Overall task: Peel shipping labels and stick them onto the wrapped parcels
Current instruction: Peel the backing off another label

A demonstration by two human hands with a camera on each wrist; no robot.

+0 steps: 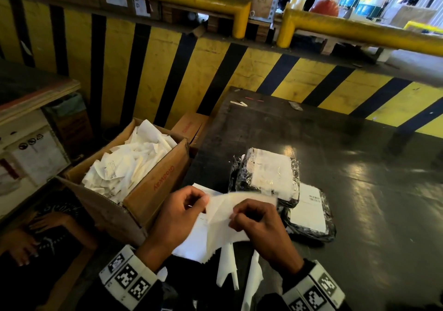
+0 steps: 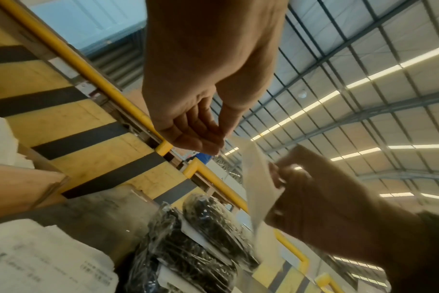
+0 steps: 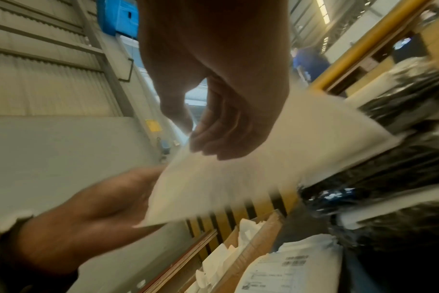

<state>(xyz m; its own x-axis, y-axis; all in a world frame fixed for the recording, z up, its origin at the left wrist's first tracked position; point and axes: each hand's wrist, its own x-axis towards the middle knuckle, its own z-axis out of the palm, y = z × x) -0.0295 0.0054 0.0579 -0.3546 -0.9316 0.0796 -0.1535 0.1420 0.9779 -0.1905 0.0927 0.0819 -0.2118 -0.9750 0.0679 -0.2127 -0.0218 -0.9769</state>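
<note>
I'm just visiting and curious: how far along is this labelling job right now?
Done, it seems: both wrapped parcels on the table already carry white labels, and the cardboard box is full of peeled backing paper. In hand: the left hand and right hand pinch a label sheet, apparently peeling it. Left: sticking it on; no bare parcel is visible.
</note>
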